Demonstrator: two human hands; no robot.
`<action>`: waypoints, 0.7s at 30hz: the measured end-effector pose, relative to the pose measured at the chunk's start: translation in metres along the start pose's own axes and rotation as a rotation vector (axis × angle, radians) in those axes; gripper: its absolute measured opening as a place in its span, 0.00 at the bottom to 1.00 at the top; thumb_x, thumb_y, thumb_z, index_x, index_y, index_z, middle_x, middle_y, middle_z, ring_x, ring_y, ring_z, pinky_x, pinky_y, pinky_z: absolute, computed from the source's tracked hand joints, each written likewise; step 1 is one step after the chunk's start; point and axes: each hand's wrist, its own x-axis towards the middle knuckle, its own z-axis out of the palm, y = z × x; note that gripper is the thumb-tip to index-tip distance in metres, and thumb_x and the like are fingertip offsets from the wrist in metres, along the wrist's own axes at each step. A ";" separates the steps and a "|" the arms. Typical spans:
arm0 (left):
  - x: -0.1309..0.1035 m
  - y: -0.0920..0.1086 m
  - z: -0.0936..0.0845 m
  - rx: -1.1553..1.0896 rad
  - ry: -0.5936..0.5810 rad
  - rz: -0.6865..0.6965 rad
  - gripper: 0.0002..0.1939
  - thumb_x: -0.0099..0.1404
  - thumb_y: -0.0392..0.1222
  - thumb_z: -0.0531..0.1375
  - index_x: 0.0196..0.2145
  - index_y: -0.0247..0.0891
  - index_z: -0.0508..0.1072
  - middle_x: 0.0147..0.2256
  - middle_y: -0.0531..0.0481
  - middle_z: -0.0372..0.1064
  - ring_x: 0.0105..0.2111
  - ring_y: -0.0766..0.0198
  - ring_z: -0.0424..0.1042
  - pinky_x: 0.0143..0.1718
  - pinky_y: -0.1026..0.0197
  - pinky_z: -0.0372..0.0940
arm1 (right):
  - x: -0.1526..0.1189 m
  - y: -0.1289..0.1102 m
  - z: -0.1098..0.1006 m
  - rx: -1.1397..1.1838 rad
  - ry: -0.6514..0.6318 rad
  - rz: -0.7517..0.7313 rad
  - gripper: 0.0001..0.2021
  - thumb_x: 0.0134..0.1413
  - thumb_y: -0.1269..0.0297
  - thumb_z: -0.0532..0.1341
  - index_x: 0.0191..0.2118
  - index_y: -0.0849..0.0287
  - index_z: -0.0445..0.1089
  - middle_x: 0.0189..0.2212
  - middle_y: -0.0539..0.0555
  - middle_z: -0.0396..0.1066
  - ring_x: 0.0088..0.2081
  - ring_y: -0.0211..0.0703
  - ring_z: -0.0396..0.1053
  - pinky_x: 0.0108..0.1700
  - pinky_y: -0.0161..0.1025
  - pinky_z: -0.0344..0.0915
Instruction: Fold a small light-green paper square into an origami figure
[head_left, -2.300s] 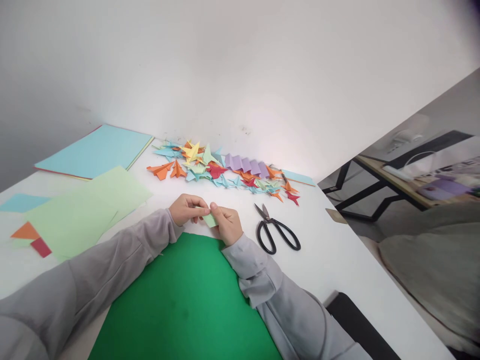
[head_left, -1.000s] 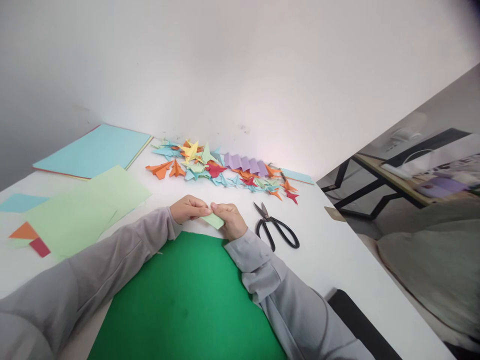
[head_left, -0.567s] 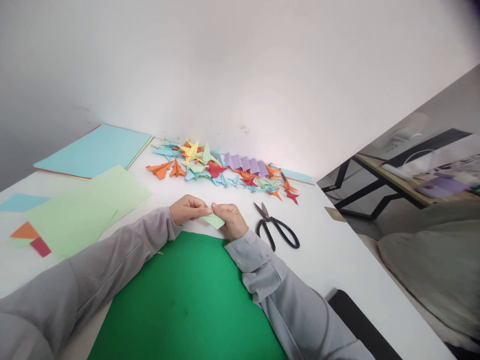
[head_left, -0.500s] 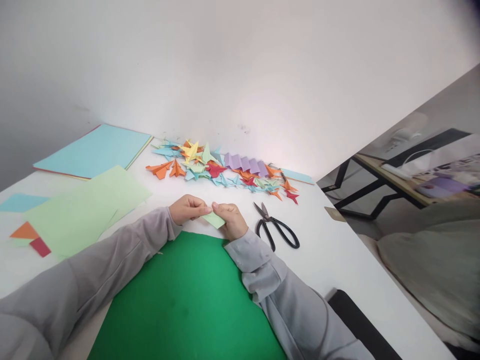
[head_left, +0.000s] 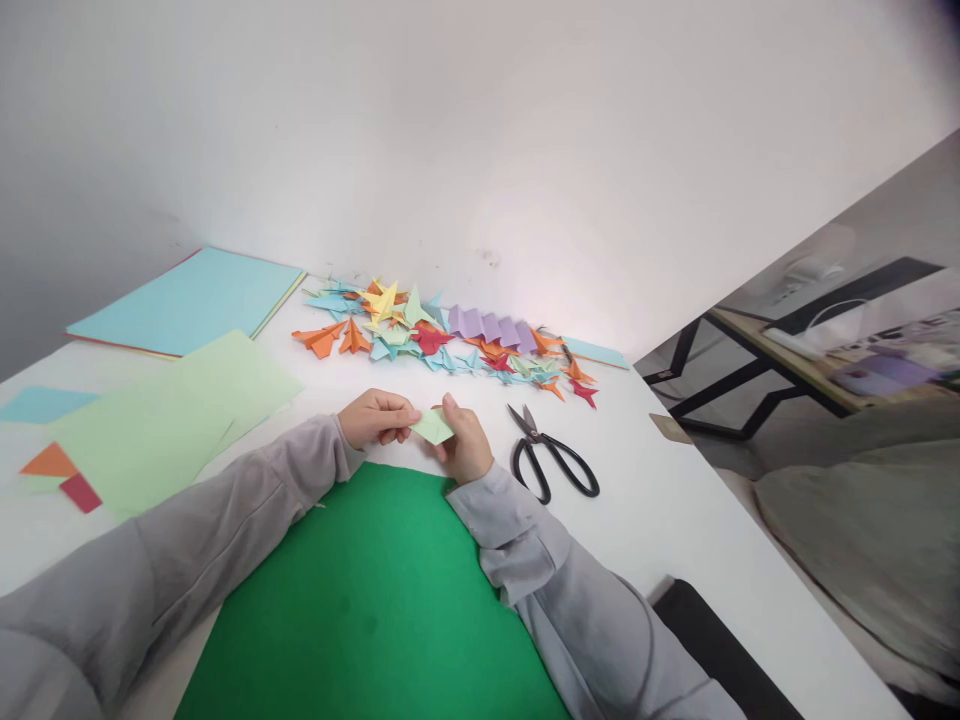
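A small folded piece of light green paper (head_left: 433,427) is held up between my two hands, just beyond the far edge of a green sheet (head_left: 375,590). My left hand (head_left: 377,417) pinches its left corner between thumb and fingers. On the other side, my right hand (head_left: 466,440) grips the right edge, thumb raised along the paper and fingers behind it. Creases show on the face of the piece. Black-handled scissors (head_left: 551,450) lie partly open on the white table to the right of my right hand.
Folded colourful paper shapes (head_left: 431,340) lie along the wall. At the left are large light green sheets (head_left: 165,420), small scraps (head_left: 51,463) and a blue-topped paper stack (head_left: 195,300). A black object (head_left: 720,650) rests at the front right.
My right thumb has lifted and moved off the paper's near face, and more of the light green piece now shows between my hands. My left hand has barely moved.
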 end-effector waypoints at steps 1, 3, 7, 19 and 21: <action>0.000 -0.001 0.000 -0.002 0.011 -0.001 0.20 0.47 0.53 0.61 0.16 0.32 0.65 0.13 0.55 0.59 0.10 0.77 0.51 0.12 0.69 0.41 | 0.000 0.001 0.000 0.004 -0.017 -0.015 0.29 0.51 0.44 0.49 0.09 0.59 0.59 0.05 0.47 0.53 0.11 0.32 0.51 0.18 0.35 0.46; 0.001 -0.003 0.001 -0.002 0.032 0.009 0.20 0.48 0.54 0.60 0.17 0.32 0.64 0.13 0.56 0.59 0.10 0.77 0.52 0.12 0.69 0.42 | -0.001 0.002 0.000 0.003 -0.028 -0.041 0.25 0.48 0.45 0.53 0.14 0.60 0.62 0.07 0.47 0.56 0.12 0.32 0.52 0.18 0.34 0.47; 0.002 -0.006 0.002 0.020 0.067 0.066 0.19 0.49 0.53 0.60 0.18 0.32 0.65 0.14 0.56 0.59 0.11 0.77 0.52 0.12 0.70 0.44 | -0.002 -0.004 0.003 -0.095 0.040 -0.048 0.15 0.40 0.53 0.64 0.19 0.60 0.64 0.09 0.44 0.58 0.13 0.31 0.51 0.17 0.33 0.47; -0.003 0.001 0.003 0.108 0.034 0.052 0.17 0.52 0.49 0.58 0.17 0.31 0.69 0.08 0.57 0.54 0.11 0.75 0.50 0.14 0.68 0.47 | -0.001 0.000 0.003 -0.053 0.114 -0.024 0.19 0.46 0.52 0.60 0.15 0.59 0.59 0.07 0.44 0.57 0.12 0.30 0.49 0.16 0.33 0.45; -0.004 0.000 0.003 0.124 0.015 0.061 0.17 0.51 0.49 0.58 0.18 0.31 0.71 0.08 0.57 0.54 0.11 0.75 0.50 0.14 0.68 0.47 | 0.000 0.000 0.003 -0.024 0.130 -0.003 0.20 0.44 0.51 0.61 0.14 0.59 0.58 0.06 0.44 0.55 0.11 0.29 0.48 0.15 0.32 0.44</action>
